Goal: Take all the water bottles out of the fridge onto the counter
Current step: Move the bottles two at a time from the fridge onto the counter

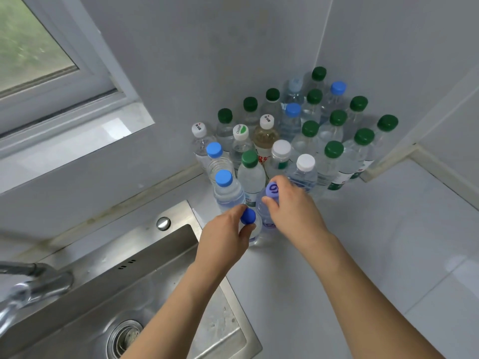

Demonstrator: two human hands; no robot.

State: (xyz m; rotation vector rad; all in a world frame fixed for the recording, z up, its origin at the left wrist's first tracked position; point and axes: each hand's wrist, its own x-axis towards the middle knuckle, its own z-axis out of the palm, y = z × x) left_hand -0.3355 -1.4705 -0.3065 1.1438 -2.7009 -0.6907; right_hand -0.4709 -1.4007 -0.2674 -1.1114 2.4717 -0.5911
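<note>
Several clear water bottles (308, 130) with green, blue and white caps stand packed in the corner of the white counter (375, 255). At the front of the group, my left hand (225, 237) grips the neck of a bottle with a dark blue cap (248, 216), which stands on the counter. Just to its right, my right hand (293, 208) holds the neck of a bottle with a purple cap (272, 189). Both bottles are upright and touch their neighbours. The fridge is out of view.
A steel sink (129, 294) with a drain lies at the lower left, its rim next to my left arm. A tap (28, 283) juts in from the left edge. A window (39, 55) sits above the sink. Bare counter stretches to the right.
</note>
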